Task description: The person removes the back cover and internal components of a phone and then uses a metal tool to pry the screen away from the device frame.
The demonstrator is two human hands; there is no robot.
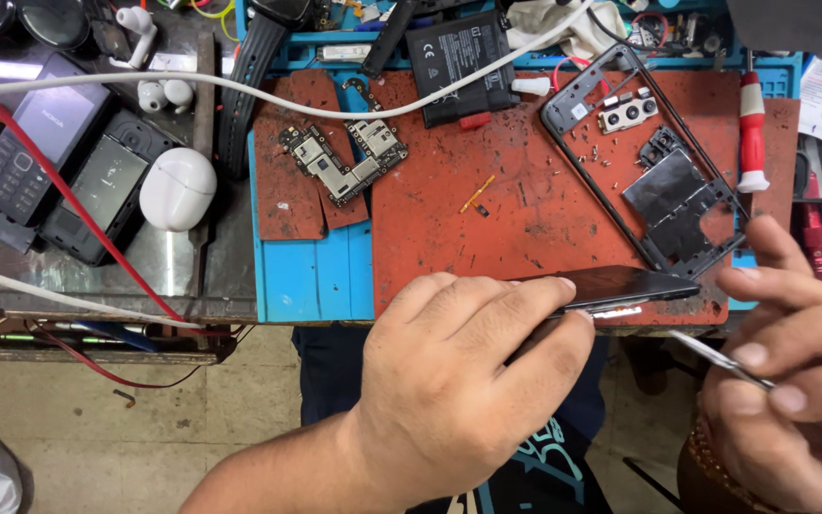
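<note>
My left hand [463, 376] grips a dark smartphone body [632, 286] edge-on, just off the near edge of the red work mat [487, 209]. My right hand [787, 366] pinches thin metal tweezers [715, 357], whose tip points left toward the phone's underside. On the mat lie a black phone mid-frame [644, 157] with camera modules, a green circuit board [344, 157], a black battery [459, 62] and a small yellow flex part [478, 195].
A red-handled screwdriver [752, 133] stands at the mat's right. To the left on the metal bench are a keypad phone [35, 143], another dark phone [97, 195], a white earbud case [178, 188] and loose earbuds. White [268, 95] and red [59, 181] cables cross the bench.
</note>
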